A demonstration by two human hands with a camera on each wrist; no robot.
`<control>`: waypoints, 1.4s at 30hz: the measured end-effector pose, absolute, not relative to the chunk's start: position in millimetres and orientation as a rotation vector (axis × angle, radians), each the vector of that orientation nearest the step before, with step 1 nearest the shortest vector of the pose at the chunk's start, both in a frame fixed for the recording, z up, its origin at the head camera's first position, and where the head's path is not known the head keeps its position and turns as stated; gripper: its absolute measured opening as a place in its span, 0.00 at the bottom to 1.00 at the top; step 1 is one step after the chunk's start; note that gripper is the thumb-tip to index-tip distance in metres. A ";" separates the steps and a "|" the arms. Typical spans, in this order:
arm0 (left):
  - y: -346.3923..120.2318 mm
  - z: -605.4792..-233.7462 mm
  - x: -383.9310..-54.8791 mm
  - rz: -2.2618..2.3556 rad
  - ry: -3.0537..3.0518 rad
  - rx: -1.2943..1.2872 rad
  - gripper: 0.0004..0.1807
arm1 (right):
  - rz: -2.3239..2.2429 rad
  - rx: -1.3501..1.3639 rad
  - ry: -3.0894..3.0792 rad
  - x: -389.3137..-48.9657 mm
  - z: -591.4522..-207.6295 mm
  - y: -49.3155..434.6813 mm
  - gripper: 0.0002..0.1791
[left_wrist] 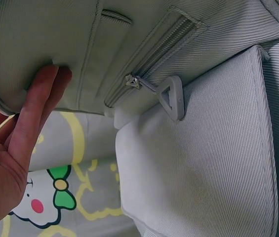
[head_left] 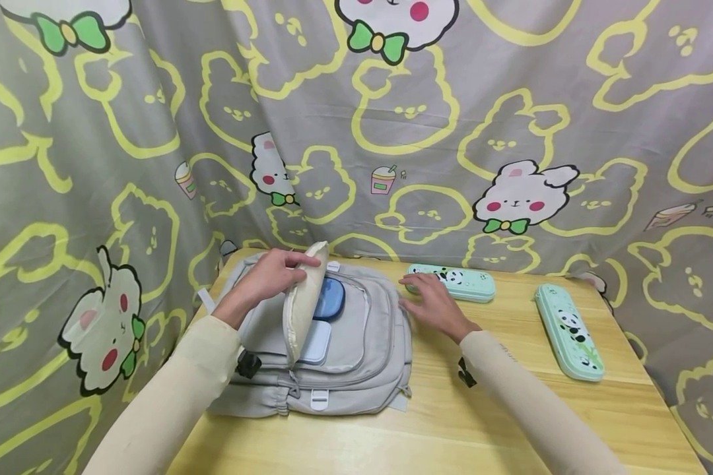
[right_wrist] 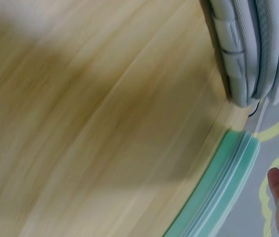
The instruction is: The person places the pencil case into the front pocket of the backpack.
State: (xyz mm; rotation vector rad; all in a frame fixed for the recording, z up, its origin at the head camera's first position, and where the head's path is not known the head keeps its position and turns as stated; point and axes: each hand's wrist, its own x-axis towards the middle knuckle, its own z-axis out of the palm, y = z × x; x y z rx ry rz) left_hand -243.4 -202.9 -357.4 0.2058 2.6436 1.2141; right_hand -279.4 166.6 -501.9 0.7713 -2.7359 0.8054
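A grey backpack (head_left: 386, 336) lies on the table with its front pocket unzipped. My left hand (head_left: 270, 274) grips the edge of the pocket flap (head_left: 305, 307) and holds it up, its pale lining showing. In the left wrist view, fingers press the grey cloth near a zip with a triangular pull (left_wrist: 176, 98). Inside the pocket sit a dark blue rounded case (head_left: 331, 298) and a pale blue flat box (head_left: 316, 343). My right hand (head_left: 434, 307), fingers spread, hovers between the backpack and a mint panda pencil case (head_left: 469, 284), partly covering the pencil case in the head view.
A second mint panda pencil case (head_left: 570, 333) lies on the right of the wooden table (head_left: 487, 422). A grey patterned curtain (head_left: 428, 132) hangs behind and along the left side. A pale tag or paper (head_left: 399, 402) pokes out under the backpack's lower right corner.
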 end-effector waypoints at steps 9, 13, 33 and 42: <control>-203.4 -355.4 -247.2 1.225 2.658 0.218 0.24 | 0.754 0.716 -2.751 -290.2 -503.8 193.1 0.27; -203.9 -355.4 -246.7 1.216 2.657 0.216 0.24 | 0.734 0.678 -2.782 -292.3 -504.3 203.2 0.28; -207.3 -360.5 -246.1 1.227 2.644 0.212 0.24 | 0.666 0.620 -2.843 -304.0 -511.1 231.9 0.32; -207.9 -359.6 -244.4 1.228 2.643 0.192 0.24 | 0.633 0.598 -2.877 -309.9 -518.0 245.0 0.38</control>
